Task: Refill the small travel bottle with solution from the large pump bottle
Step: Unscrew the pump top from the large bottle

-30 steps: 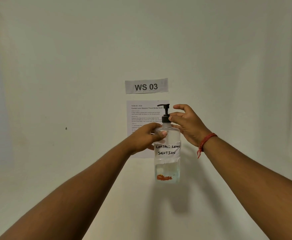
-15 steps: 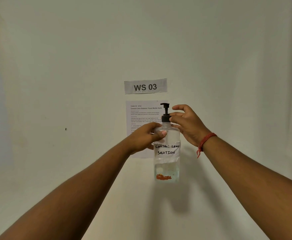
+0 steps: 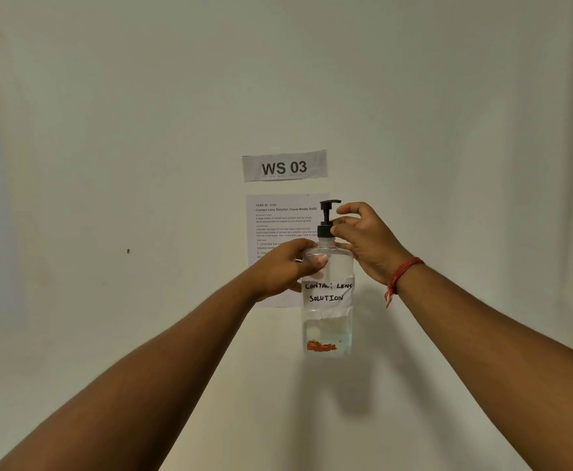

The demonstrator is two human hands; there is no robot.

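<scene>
The left hand point(image 3: 286, 266) grips the large pump bottle point(image 3: 327, 300) at its shoulder while, just above, the right hand point(image 3: 366, 239) pinches its black pump collar point(image 3: 325, 230).

Wall sign point(image 3: 284, 165): "WS 03". Instruction sheet point(image 3: 280, 220) taped below it: "TASK ID: 3724", "Contact Lens Solution Travel Bottle Refill"; smaller print unreadable. Pump bottle point(image 3: 327, 300) I hold, on its handwritten label point(image 3: 327, 291): "CONTACT LENS SOLUTION".

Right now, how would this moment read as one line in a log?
step: unscrewing pump cap | left hand: holds pump bottle | right hand: grips cap collar | travel bottle: not visible
</scene>
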